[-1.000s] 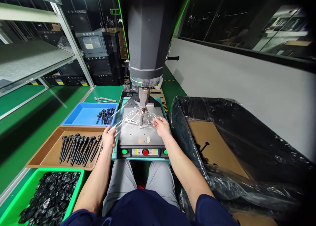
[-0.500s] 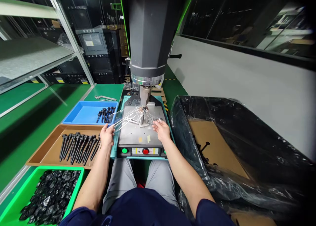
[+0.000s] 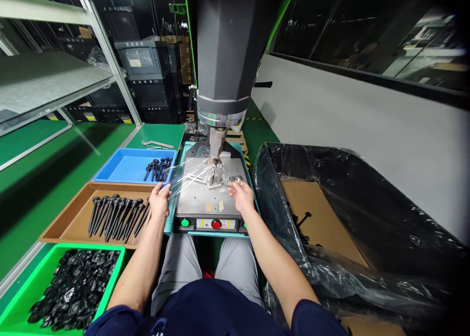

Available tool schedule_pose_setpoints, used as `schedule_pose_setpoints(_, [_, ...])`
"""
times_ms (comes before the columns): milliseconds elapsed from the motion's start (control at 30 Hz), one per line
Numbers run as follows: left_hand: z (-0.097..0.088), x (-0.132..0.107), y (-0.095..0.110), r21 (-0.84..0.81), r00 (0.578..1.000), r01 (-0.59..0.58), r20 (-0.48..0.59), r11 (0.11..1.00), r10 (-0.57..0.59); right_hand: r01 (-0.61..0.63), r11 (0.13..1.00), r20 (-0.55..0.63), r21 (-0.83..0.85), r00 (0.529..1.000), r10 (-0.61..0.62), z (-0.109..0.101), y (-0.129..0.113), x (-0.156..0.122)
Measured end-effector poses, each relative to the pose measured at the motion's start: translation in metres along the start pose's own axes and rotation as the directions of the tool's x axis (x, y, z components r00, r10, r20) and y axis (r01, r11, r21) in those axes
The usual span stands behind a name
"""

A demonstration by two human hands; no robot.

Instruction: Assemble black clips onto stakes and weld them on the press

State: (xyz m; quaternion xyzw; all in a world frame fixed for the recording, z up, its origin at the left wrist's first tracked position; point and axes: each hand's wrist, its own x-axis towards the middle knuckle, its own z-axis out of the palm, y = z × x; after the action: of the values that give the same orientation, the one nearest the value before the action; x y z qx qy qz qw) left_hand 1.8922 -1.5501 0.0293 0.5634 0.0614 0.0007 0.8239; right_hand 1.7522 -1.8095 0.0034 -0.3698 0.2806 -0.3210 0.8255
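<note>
A clear plastic film [image 3: 196,173] is stretched over the small fixture [image 3: 215,175] on the metal plate [image 3: 205,196] of a press machine, under its grey horn [image 3: 217,139]. My left hand [image 3: 160,200] pinches the film's left edge beside the plate. My right hand [image 3: 241,195] grips the film's right edge on the plate, fingers closed. Below the plate is a panel with a green button [image 3: 185,223] and a red button [image 3: 216,224].
Left of the machine are a blue tray [image 3: 125,168] with a few black pins, a brown tray [image 3: 73,223] with several black pins, and a green bin [image 3: 22,301] of small black parts. A cardboard box lined with black plastic [image 3: 330,218] stands on the right. A wrench [image 3: 157,144] lies behind.
Both hands have drawn slightly back toward me with the film still held; the right hand has slid a little nearer the plate's front right.
</note>
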Motion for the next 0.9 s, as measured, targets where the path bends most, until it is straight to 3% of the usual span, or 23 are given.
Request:
schedule_pose_setpoints(433, [0.001, 0.006, 0.002, -0.022, 1.0, 0.001, -0.027, 1.0, -0.001, 0.012, 1.0, -0.004, -0.009, 1.0, -0.012, 0.009, -0.01, 0.005])
schedule_pose_setpoints(900, [-0.006, 0.011, -0.004, 0.006, 1.0, -0.017, 0.001, 1.0, 0.017, -0.037, 0.999, -0.015, 0.011, 0.999, 0.037, 0.006, -0.003, -0.004])
